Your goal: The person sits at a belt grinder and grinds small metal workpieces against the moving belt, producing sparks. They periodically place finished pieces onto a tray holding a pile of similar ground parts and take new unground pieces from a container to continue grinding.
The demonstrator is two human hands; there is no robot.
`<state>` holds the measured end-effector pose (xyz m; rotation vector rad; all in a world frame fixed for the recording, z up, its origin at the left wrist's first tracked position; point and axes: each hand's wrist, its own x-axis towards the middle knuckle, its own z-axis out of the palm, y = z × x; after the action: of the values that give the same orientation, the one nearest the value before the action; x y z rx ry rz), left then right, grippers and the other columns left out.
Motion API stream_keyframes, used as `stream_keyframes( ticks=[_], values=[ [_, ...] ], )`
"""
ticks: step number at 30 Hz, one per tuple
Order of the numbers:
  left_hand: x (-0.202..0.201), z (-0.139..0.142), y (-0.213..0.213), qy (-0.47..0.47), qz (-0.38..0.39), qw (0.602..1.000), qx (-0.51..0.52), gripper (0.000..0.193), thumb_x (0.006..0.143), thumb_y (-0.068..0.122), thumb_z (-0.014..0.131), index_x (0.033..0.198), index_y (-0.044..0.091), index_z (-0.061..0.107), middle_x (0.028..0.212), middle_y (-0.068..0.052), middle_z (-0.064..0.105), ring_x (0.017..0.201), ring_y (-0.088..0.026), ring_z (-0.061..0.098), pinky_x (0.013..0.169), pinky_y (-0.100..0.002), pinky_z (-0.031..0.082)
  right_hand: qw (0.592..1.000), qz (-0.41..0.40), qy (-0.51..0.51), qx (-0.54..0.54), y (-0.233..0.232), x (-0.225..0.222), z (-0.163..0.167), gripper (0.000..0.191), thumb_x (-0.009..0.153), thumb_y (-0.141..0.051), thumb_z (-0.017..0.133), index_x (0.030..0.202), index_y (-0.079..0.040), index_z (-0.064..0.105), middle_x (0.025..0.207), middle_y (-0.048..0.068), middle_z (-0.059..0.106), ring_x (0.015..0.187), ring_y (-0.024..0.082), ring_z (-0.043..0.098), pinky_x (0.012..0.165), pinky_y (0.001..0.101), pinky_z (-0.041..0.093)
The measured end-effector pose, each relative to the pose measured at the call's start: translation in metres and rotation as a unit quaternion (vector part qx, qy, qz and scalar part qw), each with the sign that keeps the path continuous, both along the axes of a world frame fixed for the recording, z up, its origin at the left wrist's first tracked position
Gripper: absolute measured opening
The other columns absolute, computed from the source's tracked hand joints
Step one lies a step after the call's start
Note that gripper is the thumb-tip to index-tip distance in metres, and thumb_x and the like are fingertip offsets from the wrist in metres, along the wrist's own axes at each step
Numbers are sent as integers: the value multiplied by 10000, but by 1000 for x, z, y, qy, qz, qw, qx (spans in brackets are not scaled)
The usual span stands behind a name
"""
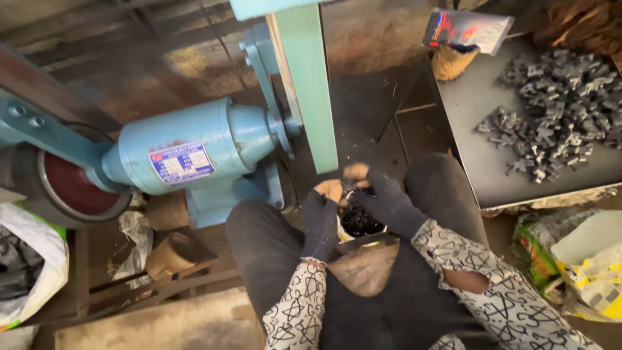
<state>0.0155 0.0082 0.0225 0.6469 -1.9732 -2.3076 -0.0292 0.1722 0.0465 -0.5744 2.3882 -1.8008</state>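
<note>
Both my hands wear dark gloves with worn-through fingertips. My left hand [321, 220] and my right hand [385, 198] meet just below the green sanding belt [310, 84] and together pinch a small metal piece [350, 192] at their fingertips. A few sparks show near the belt's lower end. Under my hands, between my knees, a container of small dark parts [358, 220] sits. The light blue motor [194, 146] of the belt machine lies to the left.
A dark tray [492, 162] at the right carries a heap of several grey metal parts [557, 110]. Plastic bags [583, 259] lie below it at the right. A white sack [29, 259] stands at the left, a red wheel [74, 185] on the motor's end.
</note>
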Motion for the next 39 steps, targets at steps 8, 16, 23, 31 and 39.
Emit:
stream_keyframes(
  ticks=[8,16,23,31,39],
  values=[
    [5,-8,-4,93,14,995,-19,262,981,119,674,1200,-21,648,955,-65,729,824,-102,666,726,-256,553,973,49,-226,-28,-17,-8,8,158,985,-129,595,1005,-4,691,785,16,715,679,80,670,667,261,550],
    [-21,-6,4,59,51,994,-78,251,1023,200,603,1094,-11,719,805,-44,701,688,-103,611,617,-246,494,981,5,-196,-9,-32,-37,-27,216,1007,-197,613,989,13,662,779,40,704,699,79,645,649,272,541],
    [-18,-6,-2,23,-14,999,-25,277,1017,239,632,1043,-29,698,807,-52,716,726,-113,666,690,-294,560,966,-34,-248,-61,-20,-32,-39,220,994,-184,614,1041,15,694,833,40,715,738,90,656,691,260,533],
    [-24,-31,14,71,59,952,-292,320,1076,259,630,954,-29,697,808,-86,687,731,-134,605,695,-328,476,976,-58,-202,-66,-27,-39,-22,184,978,-129,622,1056,25,683,897,44,737,823,124,673,728,317,552],
    [-6,-22,14,-30,-273,920,-278,304,954,309,616,1018,26,708,928,-224,712,861,-412,677,738,-473,510,962,-132,44,235,100,-53,13,352,856,-199,687,1191,-99,646,1063,93,722,946,228,700,841,382,558]
  ],
)
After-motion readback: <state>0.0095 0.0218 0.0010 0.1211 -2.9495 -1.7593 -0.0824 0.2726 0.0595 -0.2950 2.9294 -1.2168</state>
